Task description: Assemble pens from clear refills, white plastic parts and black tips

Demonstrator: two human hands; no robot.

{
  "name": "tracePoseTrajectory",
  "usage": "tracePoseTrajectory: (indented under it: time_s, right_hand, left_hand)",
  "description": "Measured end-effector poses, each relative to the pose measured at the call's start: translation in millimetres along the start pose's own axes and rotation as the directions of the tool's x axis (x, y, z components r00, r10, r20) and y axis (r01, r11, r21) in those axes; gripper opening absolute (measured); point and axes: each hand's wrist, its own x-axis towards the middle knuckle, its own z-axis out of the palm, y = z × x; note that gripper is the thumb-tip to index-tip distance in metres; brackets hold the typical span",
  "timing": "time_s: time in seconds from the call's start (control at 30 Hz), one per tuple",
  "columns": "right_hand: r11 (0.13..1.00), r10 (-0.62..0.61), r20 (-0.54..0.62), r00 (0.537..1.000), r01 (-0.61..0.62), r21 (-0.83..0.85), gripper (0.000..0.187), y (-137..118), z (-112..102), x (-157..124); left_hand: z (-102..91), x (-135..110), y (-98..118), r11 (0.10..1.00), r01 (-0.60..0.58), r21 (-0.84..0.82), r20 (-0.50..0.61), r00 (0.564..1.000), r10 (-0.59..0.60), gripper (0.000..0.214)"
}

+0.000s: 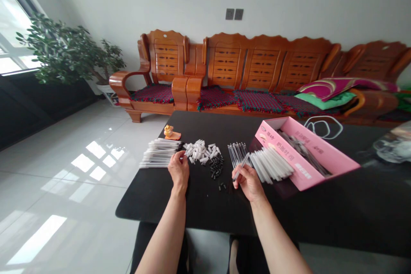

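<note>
1. Smooth black tabletop [208, 212] runs past the hands; near-left corner is rounded. Dark surface shows between the wrists, so they stand well apart. The rows on left and right limit sideways room.
2. Far-right boundary: open pink printed cardboard box [282, 145], long walls set diagonally, thin greyish sticks inside.
3. Left edge: row of slim white plastic tubes [157, 154], ends over or at the table's left edge. Small yellow-orange figurine [168, 131] sits just beyond.
4. Middle: loose heap of short white cylinders [201, 152]; touching or just beside it, a heap of tiny black plugs [216, 167], a few strays nearer.
5. Right: thin clear dark-tipped rods [236, 150], then frosted white tubes [272, 165] fanned beside the box.
6. Right hand [252, 184]: thumb and fingers clamped on one slim translucent tube [243, 163], tilted, upper end far-right.
7. Left hand [179, 171]: beside the left row, thumb and index close together; can't tell if anything's pinched.
</note>
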Motion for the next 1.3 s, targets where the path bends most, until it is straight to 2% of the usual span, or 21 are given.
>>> tracePoseTrajectory:
  time_s: [0.2,0.43,0.67,0.87,0.93,1.03,1.1,1.17,1.23,1.3]
  right_hand:
    - [1.0,0.0,0.003,1.0,0.0,0.006,0.018,0,1,1]
    - [1.0,0.002,-0.007,1.0,-0.002,0.007,0.022,-4,5,1]
    - [1.0,0.008,-0.017,1.0,-0.008,0.01,0.023,-4,5,0]
    - [1.0,0.003,-0.01,1.0,-0.003,0.017,0.022,-3,4,0]
    - [1.0,0.001,-0.008,1.0,-0.001,0.013,0.022,-2,3,1]
    - [1.0,0.0,-0.009,1.0,0.0,0.015,0.022,-2,3,1]
    - [1.0,0.0,-0.01,1.0,0.0,0.015,0.022,-2,3,1]
    - [1.0,0.0,-0.009,1.0,0.0,0.013,0.022,-2,3,1]
    - [1.0,-0.001,-0.007,1.0,0.001,0.011,0.021,-3,4,1]
    - [1.0,0.001,-0.009,1.0,-0.001,0.01,0.021,-3,4,1]
  left_hand:
    - [-0.1,2,-6,1.0,-0.014,0.018,-0.124,0.992,0.016,0.025]
    - [0.7,-1,-4,0.986,0.012,0.164,0.045,0.999,-0.02,0.03]
    - [2.0,-4,-3,0.974,-0.041,0.223,0.1,0.995,0.019,0.03]
    - [-0.8,-3,7,0.993,-0.074,0.094,0.083,0.994,0.066,0.03]
    - [-2.5,-6,14,0.991,-0.132,0.002,0.138,0.982,0.131,0.024]
    - [-3.0,-12,24,0.965,-0.227,-0.128,0.273,0.928,0.254,0.016]
    - [-1.2,-15,26,0.957,-0.248,-0.147,0.329,0.901,0.284,0.014]
    - [1.1,-16,24,0.971,-0.222,-0.092,0.298,0.924,0.239,0.015]
    - [2.4,-14,19,0.987,-0.158,-0.009,0.2,0.967,0.156,0.017]
    - [1.9,-11,14,0.994,-0.092,0.063,0.106,0.991,0.085,0.02]
